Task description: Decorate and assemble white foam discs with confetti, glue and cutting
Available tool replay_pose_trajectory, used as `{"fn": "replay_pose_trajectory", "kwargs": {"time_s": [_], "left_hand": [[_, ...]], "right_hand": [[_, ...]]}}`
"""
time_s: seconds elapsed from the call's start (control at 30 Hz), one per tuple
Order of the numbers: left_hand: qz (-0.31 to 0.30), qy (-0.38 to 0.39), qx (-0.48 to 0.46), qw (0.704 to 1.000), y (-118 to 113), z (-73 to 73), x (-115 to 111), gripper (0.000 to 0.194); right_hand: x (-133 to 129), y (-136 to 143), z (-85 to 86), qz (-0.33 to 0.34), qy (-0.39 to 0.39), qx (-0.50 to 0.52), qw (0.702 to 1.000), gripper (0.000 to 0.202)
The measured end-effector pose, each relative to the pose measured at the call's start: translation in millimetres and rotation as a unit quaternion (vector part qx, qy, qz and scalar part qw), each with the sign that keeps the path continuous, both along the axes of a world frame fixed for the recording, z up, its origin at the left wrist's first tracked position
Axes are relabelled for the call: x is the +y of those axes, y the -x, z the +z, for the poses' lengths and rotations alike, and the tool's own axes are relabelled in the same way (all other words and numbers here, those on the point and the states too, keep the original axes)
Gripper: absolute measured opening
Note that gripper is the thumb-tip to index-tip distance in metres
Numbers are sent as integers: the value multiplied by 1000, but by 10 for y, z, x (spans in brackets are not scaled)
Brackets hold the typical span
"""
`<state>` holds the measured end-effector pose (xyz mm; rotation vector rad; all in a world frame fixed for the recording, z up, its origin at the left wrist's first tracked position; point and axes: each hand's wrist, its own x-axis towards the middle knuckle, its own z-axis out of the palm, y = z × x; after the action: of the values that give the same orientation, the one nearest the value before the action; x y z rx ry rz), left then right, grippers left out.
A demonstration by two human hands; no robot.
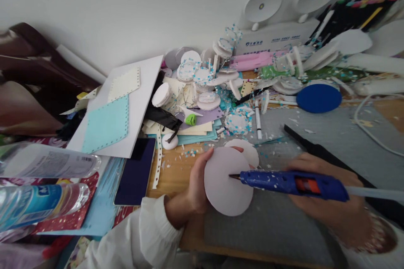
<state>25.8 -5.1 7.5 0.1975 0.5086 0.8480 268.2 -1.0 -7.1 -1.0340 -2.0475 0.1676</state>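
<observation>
A round white disc (227,189) is held up by its left edge in my left hand (198,185), thumb along the rim. My right hand (328,197) is wrapped round a blue glue gun (271,180) with a clear stick out of its back end. The gun's dark metal tip points left, over the middle of the disc; whether it touches the surface cannot be made out. Behind the held disc, another white disc (248,151) with a wavy rim partly shows.
Decorated white discs (238,122) and paper scraps are heaped along the back. A blue disc (318,98), a white pen (258,119) and a long black tool (311,147) lie on the grey mat (268,235). Bottles (41,201) and a phone (135,172) are at left.
</observation>
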Motion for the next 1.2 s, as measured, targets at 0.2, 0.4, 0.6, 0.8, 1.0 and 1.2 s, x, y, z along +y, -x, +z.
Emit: {"fn": "replay_pose_trajectory", "kwargs": {"time_s": [0.2, 0.4, 0.6, 0.8, 1.0, 1.2], "left_hand": [[-9, 5, -11, 1000, 1, 22, -4, 55], [-9, -9, 3, 1000, -3, 8, -4, 58], [-4, 7, 15, 1000, 6, -2, -3, 57], [-8, 14, -2, 1000, -1, 29, 0, 56], [1, 20, 28, 999, 7, 23, 10, 59], [-5, 10, 12, 1000, 19, 30, 13, 57]], "right_hand": [[12, 18, 60, 40, 18, -21, 999, 10], [0, -10, 17, 12, 8, -27, 1000, 14], [-13, 17, -33, 5, 14, -8, 1000, 16], [-9, 43, 82, 23, 16, -23, 999, 8], [-1, 50, 8, -9, -8, -9, 1000, 12], [-51, -55, -36, -9, 37, 0, 999, 18]]}}
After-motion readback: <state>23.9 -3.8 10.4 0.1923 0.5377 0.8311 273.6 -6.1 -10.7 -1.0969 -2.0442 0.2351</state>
